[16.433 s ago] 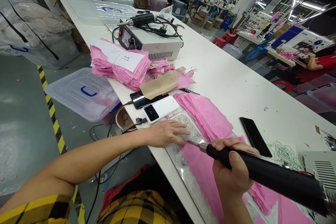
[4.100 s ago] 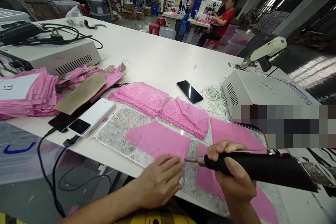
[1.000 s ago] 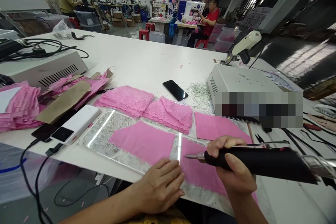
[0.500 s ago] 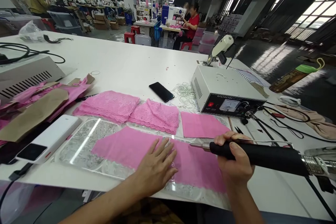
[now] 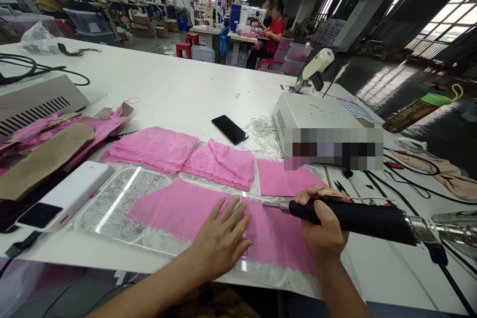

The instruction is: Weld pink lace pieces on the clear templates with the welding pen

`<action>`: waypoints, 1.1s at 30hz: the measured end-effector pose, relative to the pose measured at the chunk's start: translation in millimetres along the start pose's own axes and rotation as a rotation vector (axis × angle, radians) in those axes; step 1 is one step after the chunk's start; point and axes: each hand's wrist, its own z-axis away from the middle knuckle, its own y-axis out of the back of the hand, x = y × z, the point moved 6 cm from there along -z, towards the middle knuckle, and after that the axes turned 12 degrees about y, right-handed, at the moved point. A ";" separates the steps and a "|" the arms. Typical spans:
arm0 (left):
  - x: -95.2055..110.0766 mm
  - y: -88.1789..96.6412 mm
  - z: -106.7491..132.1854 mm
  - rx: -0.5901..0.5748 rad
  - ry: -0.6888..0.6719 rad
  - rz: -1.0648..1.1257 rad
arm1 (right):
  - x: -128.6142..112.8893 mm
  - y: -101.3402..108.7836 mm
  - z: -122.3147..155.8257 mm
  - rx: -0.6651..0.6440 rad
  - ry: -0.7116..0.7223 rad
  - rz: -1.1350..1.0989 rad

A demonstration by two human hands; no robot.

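Observation:
My left hand [image 5: 223, 238] lies flat with its fingers spread, over the place where two pink fabric pieces meet. The left fabric piece [image 5: 167, 208] and the right fabric piece [image 5: 279, 243] rest on a clear plastic sheet [image 5: 112, 203]. In my right hand [image 5: 324, 228] is a black corded handpiece [image 5: 361, 216], held nearly level. Its thin metal tip [image 5: 272, 205] points left, at the upper part of the right piece near my left fingertips. Whether the tip touches the fabric I cannot tell.
Behind the fabric lie pink lace pieces [image 5: 152, 149], a folded pink piece [image 5: 278, 179] and a phone [image 5: 229, 129]. A grey box [image 5: 316, 112] with cables stands at right. At left are a white power bank [image 5: 70, 194] and scraps [image 5: 48, 159]. A co-worker [image 5: 274, 32] sits beyond the table.
My right hand and the handpiece have moved a little left, so the tip is nearer my left fingers. My left hand stays flat on the fabric.

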 end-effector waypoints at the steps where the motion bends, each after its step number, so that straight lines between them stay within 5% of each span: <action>1: 0.1 0.0 0.1 0.004 -0.001 -0.001 | 0.6 -0.2 0.1 -0.009 -0.002 0.000; 10: 0.6 1.8 -1.4 0.027 -0.009 -0.002 | -1.0 -5.0 -2.1 -0.029 0.009 0.021; 21: 1.4 4.6 -1.3 0.077 -0.019 -0.015 | -18.5 44.0 -12.6 0.134 0.047 0.082; 33: -0.4 4.2 -0.5 0.067 -0.019 0.006 | -12.8 35.4 -12.1 0.103 0.045 0.082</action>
